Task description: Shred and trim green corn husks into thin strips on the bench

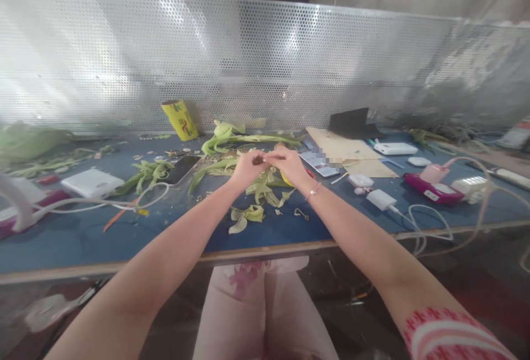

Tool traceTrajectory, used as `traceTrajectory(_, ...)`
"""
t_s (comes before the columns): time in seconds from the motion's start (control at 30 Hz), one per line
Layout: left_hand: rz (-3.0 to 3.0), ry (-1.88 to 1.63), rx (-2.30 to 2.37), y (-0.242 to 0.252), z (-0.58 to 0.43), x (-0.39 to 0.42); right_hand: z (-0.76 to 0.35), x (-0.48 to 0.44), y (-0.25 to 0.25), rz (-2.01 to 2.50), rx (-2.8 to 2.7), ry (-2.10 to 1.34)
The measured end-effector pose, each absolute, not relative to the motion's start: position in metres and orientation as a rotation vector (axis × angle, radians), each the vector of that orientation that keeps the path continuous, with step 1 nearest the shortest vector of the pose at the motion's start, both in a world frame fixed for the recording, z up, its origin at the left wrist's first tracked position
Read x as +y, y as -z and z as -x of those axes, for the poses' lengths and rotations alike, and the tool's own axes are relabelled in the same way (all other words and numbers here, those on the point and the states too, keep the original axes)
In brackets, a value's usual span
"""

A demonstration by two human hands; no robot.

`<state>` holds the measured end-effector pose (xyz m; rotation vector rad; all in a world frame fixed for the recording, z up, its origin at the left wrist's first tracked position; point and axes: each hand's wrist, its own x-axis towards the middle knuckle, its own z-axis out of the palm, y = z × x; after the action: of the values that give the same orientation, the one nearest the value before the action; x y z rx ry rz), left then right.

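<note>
My left hand [248, 167] and my right hand [289, 163] meet over the middle of the blue table. The fingers of both are pinched together, fingertips touching or nearly so. Whatever small thing sits between them is too hidden to name. Under and around the hands lie pale green leaves [267, 190], limp and curled. Behind them stretches a longer green stalk with leaves [232, 138]. Closer to the table's front edge are loose leaf pieces [247, 216]. Part of a yellow ring-shaped thing [285, 178] shows beneath my right hand.
A yellow roll [180, 119] leans near the perforated metal screen [136, 62]. Left are a phone [184, 168], a white box [91, 182] and cables. Right are brown paper [343, 147], a white charger [381, 200], a purple power strip [433, 189] and looping cables.
</note>
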<state>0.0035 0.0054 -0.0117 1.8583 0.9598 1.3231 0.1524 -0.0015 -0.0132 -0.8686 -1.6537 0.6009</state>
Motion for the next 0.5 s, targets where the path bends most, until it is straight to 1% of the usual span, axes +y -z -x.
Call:
traceTrajectory(0.17,-1.9,-1.33,1.011,0.012,-0.0052,0.0042,-0.1506,-0.0029,0.013,0.94,-1.6,-0.659)
traceTrajectory(0.23,-1.91,-1.338,1.027,0.0121,-0.0054,0.004,-0.1511,-0.0052,0.0115,0.95,-1.581,-0.627)
traceTrajectory(0.4,-1.909,-1.364,1.024,0.011,-0.004,0.0042,-0.1556,-0.0087,0.0069,0.893,-1.738,-0.278)
traceTrajectory(0.5,-1.913,-1.377,1.054,0.0098,-0.0029,0.0043,-0.1577,-0.0098,0.0053,0.89,-1.791,-0.167)
